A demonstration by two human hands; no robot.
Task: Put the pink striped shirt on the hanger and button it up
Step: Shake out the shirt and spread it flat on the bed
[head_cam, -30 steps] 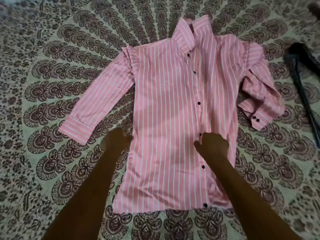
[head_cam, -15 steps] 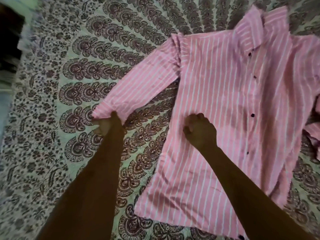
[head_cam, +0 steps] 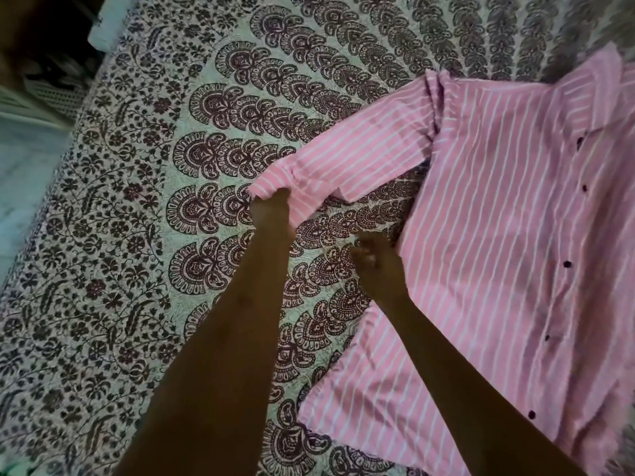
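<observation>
- Shirt lies face up and flat on the patterned bedspread, right of centre, placket with dark buttons toward the right.
- Left hand is closed on the cuff of the left-side sleeve.
- Right hand is blurred, fingers loosely curled, beside the shirt's near-left edge; grip cannot be told.
- No hanger in view.
- Judgement: laying-out step; hanging not begun. Next: fetch the hanger and open the collar.
</observation>
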